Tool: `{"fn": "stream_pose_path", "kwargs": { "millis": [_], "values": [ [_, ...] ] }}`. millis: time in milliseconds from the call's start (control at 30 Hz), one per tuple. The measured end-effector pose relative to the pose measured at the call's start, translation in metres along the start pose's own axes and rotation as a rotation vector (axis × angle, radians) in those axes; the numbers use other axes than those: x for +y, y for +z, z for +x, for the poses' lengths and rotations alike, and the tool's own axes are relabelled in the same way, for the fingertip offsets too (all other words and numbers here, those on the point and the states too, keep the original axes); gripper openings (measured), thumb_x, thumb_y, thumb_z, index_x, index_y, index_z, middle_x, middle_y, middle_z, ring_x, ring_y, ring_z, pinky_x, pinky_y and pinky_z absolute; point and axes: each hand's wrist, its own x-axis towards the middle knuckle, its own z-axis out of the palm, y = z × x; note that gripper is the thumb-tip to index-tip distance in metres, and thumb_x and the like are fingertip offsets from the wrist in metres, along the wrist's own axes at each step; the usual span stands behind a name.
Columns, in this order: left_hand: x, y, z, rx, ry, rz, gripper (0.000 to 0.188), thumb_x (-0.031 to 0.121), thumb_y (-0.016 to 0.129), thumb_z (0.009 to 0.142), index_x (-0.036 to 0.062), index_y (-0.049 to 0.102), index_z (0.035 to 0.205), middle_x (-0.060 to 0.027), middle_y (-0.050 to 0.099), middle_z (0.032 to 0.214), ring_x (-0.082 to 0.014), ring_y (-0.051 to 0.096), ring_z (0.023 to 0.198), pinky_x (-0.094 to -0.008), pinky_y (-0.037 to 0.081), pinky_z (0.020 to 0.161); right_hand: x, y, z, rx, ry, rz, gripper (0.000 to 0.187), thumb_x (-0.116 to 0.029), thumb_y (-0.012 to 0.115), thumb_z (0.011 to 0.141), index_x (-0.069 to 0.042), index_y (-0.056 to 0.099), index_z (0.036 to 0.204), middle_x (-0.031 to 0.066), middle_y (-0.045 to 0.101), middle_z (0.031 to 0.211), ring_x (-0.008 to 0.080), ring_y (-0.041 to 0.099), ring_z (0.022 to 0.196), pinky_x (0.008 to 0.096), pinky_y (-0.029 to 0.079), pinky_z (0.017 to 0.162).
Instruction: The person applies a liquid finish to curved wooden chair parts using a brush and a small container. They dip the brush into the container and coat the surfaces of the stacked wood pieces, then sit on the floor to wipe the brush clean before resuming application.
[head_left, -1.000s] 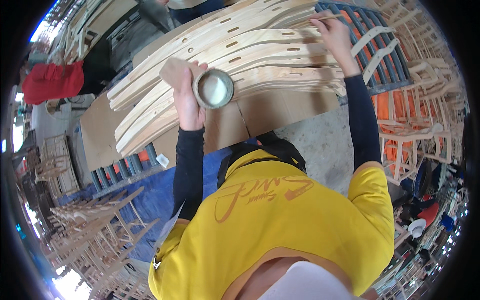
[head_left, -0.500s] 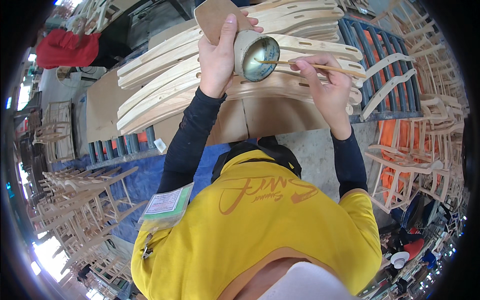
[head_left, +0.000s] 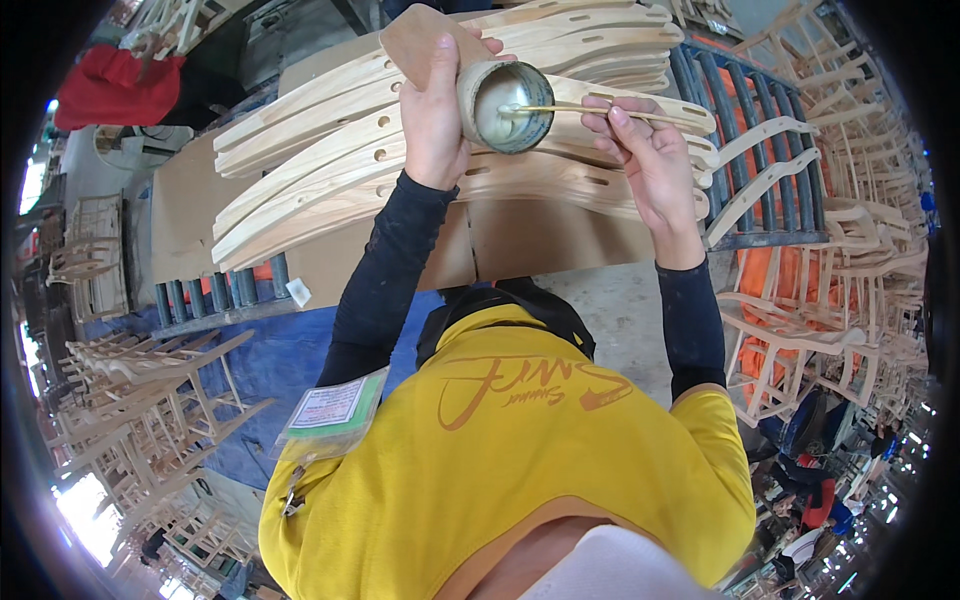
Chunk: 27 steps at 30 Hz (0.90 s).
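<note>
My left hand (head_left: 432, 135) is wrapped round a small grimy cup (head_left: 468, 108), its mouth tilted toward me. Whitish paste (head_left: 492, 108) shows inside. A flat brown piece of board (head_left: 425, 45) with rounded corners is also in that hand, its material unclear. In the pinched fingers of my right hand (head_left: 655, 165) is a thin wooden stick (head_left: 575, 109), with its pale-coated tip inside the cup. Below both hands lie rows of curved pale wooden slats (head_left: 330, 165) with oval slots.
Brown cardboard (head_left: 560, 235) lies under the slats on a dark barred rack (head_left: 775, 190). Two curved wooden pieces (head_left: 760, 195) rest on its right end. Wooden chair frames (head_left: 800, 340) crowd both sides. Someone in a red top (head_left: 120, 88) is at the far left.
The cup has turned so its mouth faces me more. The stick's tip has moved left and deeper inside, and my right hand's fingers have spread somewhat. The whole view has shifted slightly.
</note>
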Motion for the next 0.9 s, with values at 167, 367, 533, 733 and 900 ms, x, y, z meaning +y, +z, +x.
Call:
{"fn": "stream_pose_path", "kwargs": {
  "millis": [167, 367, 533, 733, 900],
  "values": [
    [-0.020, 0.000, 0.012, 0.096, -0.061, -0.031, 0.043, 0.031, 0.049, 0.106, -0.0060, 0.050, 0.128, -0.0210, 0.068, 0.114, -0.0274, 0.068, 0.101, -0.0379, 0.057, 0.089, 0.009, -0.023, 0.026, 0.026, 0.135, -0.051, 0.022, -0.021, 0.064, 0.100, -0.001, 0.060, 0.109, 0.0205, 0.071, 0.112, 0.0213, 0.072, 0.097, 0.0257, 0.057, 0.073],
    [-0.046, -0.003, 0.029, 0.156, -0.129, -0.051, 0.044, 0.031, 0.049, 0.105, -0.0057, 0.050, 0.130, -0.0211, 0.067, 0.117, -0.0263, 0.066, 0.107, -0.0376, 0.054, 0.094, 0.008, -0.032, 0.053, -0.024, 0.156, 0.026, 0.021, -0.021, 0.063, 0.100, -0.001, 0.062, 0.106, 0.0194, 0.072, 0.109, 0.0199, 0.072, 0.094, 0.0259, 0.057, 0.073],
    [-0.060, -0.017, 0.032, 0.190, -0.181, -0.086, 0.044, 0.030, 0.048, 0.105, -0.0056, 0.049, 0.131, -0.0202, 0.066, 0.118, -0.0284, 0.065, 0.110, -0.0388, 0.053, 0.096, -0.020, -0.077, 0.109, 0.024, -0.034, -0.121, 0.021, -0.020, 0.063, 0.100, -0.001, 0.062, 0.109, 0.0189, 0.072, 0.109, 0.0194, 0.072, 0.093, 0.0257, 0.057, 0.073],
    [-0.039, -0.012, 0.007, 0.253, -0.289, -0.123, 0.048, 0.033, 0.047, 0.105, -0.0042, 0.046, 0.135, -0.0189, 0.064, 0.120, -0.0312, 0.064, 0.114, -0.0423, 0.053, 0.098, -0.007, -0.110, 0.199, 0.100, -0.547, -0.951, 0.027, -0.028, 0.068, 0.096, -0.001, 0.068, 0.101, 0.0093, 0.076, 0.083, 0.0151, 0.074, 0.075, 0.0232, 0.055, 0.067],
    [-0.034, -0.018, -0.007, 0.332, -0.282, -0.111, 0.042, 0.031, 0.048, 0.106, -0.0041, 0.050, 0.128, -0.0201, 0.065, 0.116, -0.0303, 0.067, 0.107, -0.0411, 0.057, 0.090, 0.006, -0.106, 0.215, 0.032, -0.497, -1.198, 0.028, -0.028, 0.072, 0.094, -0.001, 0.067, 0.102, 0.0085, 0.077, 0.085, 0.0123, 0.075, 0.081, 0.0217, 0.053, 0.072]
  ]
}}
